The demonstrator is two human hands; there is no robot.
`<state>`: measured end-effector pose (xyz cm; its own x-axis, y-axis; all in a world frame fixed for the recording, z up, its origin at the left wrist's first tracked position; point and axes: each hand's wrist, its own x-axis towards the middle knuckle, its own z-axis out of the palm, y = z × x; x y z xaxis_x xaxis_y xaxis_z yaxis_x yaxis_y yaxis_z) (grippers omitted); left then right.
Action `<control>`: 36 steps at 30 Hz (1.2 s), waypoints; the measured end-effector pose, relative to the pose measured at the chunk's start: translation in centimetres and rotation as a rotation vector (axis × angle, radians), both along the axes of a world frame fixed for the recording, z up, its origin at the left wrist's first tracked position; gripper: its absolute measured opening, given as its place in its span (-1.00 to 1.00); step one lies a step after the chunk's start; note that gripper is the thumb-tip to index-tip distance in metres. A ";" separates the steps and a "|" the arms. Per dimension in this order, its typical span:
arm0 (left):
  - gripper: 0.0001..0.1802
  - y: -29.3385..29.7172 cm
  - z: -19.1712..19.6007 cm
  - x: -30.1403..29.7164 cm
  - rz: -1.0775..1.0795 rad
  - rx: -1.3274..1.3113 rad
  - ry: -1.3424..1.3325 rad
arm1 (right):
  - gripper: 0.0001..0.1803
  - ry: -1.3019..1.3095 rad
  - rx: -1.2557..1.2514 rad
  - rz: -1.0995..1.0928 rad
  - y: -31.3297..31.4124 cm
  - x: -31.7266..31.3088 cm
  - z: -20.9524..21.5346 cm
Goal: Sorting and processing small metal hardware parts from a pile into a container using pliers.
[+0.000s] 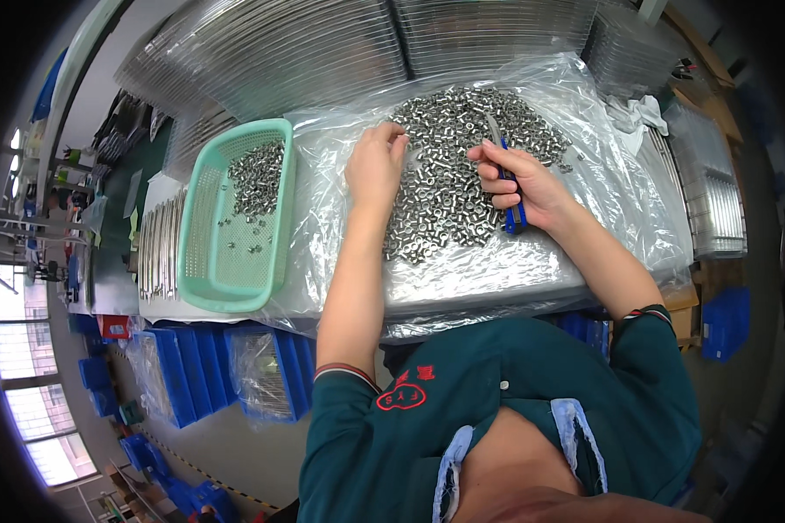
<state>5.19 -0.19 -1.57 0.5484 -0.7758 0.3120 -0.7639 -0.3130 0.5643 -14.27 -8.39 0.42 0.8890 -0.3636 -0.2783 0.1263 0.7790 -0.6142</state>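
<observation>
My right hand is closed around a pair of blue-handled pliers, its grey metal tip pointing away from me over the pile. Beneath and between my hands spreads a broad heap of small shiny metal fittings, short and ring-like. At the heap's left edge, my left hand has its fingers curled in near the thumb; whether a small piece is between them I cannot make out. A light green perforated basket stands to the left of that hand, with more of the same metal pieces gathered in its far right part.
Clear plastic sheeting covers the table under the heap. Stacked clear trays rise along the back, and more trays stand at the right. Metal rods lie left of the basket. Blue bins sit below the table's front edge.
</observation>
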 end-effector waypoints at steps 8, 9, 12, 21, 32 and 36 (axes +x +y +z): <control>-0.68 0.3 2.1 -4.2 -0.423 -0.392 0.518 | -0.72 0.046 -0.068 0.004 -0.2 0.1 -0.4; -0.62 0.3 2.2 -4.4 -0.460 -0.380 0.534 | -0.72 0.051 -0.077 0.000 -0.1 0.1 -0.3; -0.60 0.5 2.3 -5.0 -0.497 -0.378 0.507 | -0.76 0.043 -0.076 -0.002 -0.1 0.1 -0.1; -0.57 0.3 2.1 -6.0 -0.522 -0.449 0.162 | -0.78 0.064 -0.081 -0.008 -0.1 0.2 -0.5; -0.88 0.1 1.9 -4.7 -0.354 -0.565 0.284 | -0.72 0.012 -0.002 0.023 -0.3 0.0 -0.3; -0.80 0.2 1.8 -5.4 -0.526 -0.477 0.147 | -0.78 0.004 0.003 -0.007 -0.2 0.0 -0.4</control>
